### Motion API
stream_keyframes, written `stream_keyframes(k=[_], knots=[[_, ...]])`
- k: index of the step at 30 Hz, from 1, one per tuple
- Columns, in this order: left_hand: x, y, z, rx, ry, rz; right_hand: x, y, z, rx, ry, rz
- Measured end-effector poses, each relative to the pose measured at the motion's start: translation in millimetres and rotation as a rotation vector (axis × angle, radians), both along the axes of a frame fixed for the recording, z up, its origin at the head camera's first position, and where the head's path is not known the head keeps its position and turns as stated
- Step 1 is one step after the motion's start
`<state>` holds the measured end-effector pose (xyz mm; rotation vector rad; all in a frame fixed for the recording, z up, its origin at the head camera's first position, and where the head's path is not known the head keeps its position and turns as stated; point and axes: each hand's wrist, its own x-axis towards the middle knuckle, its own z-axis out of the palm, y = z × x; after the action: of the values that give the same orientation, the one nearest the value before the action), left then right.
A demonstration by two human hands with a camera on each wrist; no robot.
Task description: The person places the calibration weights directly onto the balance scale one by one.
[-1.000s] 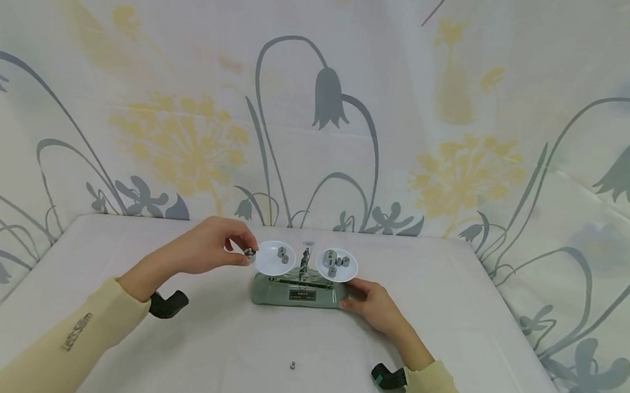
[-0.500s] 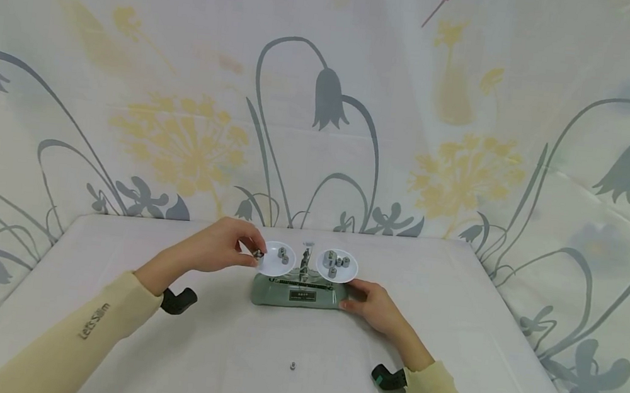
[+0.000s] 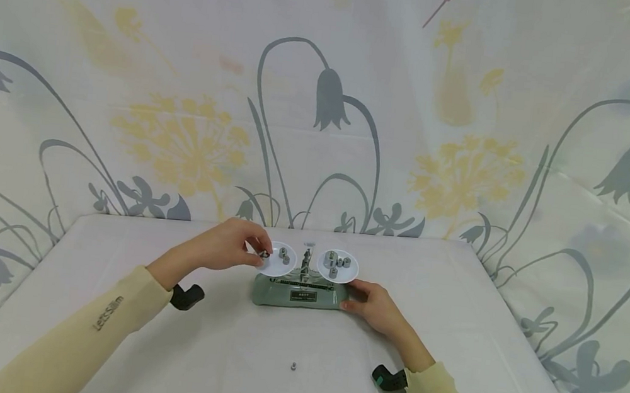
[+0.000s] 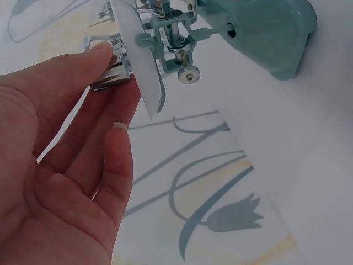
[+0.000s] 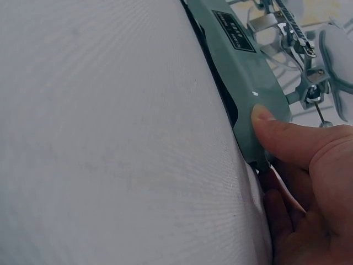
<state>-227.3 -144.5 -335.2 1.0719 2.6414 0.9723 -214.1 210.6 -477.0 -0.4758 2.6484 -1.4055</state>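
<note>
A green balance scale (image 3: 277, 293) with two white pans stands on the table. My left hand (image 3: 230, 245) pinches a small metal weight (image 4: 112, 77) between thumb and fingertips at the left pan (image 3: 272, 271); whether the weight touches the pan I cannot tell. Two other weights (image 3: 284, 255) sit in that pan. The right pan (image 3: 348, 277) bears several metal weights (image 3: 333, 273) of differing sizes. At the base's right end, my right hand (image 3: 374, 306) grips the green base (image 5: 248, 83), thumb on its front face and fingers behind.
One small weight (image 3: 293, 366) stands on the white tablecloth (image 3: 243, 348) in front of the scale. Behind the table hangs a flower-patterned cloth (image 3: 317, 171). Black wrist devices (image 3: 187, 297) show at both cuffs.
My left hand has moved right, carrying the weight from beside the left pan to over its left part. The right hand keeps its grip on the base.
</note>
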Motion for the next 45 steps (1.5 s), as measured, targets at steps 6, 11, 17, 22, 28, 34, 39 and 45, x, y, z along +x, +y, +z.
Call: stream_keyframes(k=[6,11,17,22,28,34,39,45], knots=[[-7.1,4.0,2.1,-0.039,-0.017,-0.012,-0.4,0,-0.9,0.002,-0.002,-0.003],[-12.4,8.0,3.4,-0.075,-0.032,-0.013,0.2,0,-0.8,-0.002,0.002,-0.003],[-14.9,10.9,3.1,-0.1,-0.045,-0.003,0.9,0,0.6,-0.004,0.005,0.001],[-16.2,11.5,2.4,-0.103,-0.03,-0.002,2.3,0,2.9,-0.001,0.007,0.004],[-19.3,13.8,0.2,-0.107,-0.011,0.012,2.4,0,2.6,-0.006,0.005,0.003],[-22.5,15.3,-3.6,-0.09,0.028,0.005,2.0,0,0.8,-0.021,-0.006,-0.003],[-22.9,16.1,-5.5,-0.077,0.031,0.005,0.4,0,-1.0,-0.017,0.003,0.006],[-23.0,17.4,-5.0,-0.066,0.039,0.004,0.3,1,-0.3,-0.017,0.0,0.008]])
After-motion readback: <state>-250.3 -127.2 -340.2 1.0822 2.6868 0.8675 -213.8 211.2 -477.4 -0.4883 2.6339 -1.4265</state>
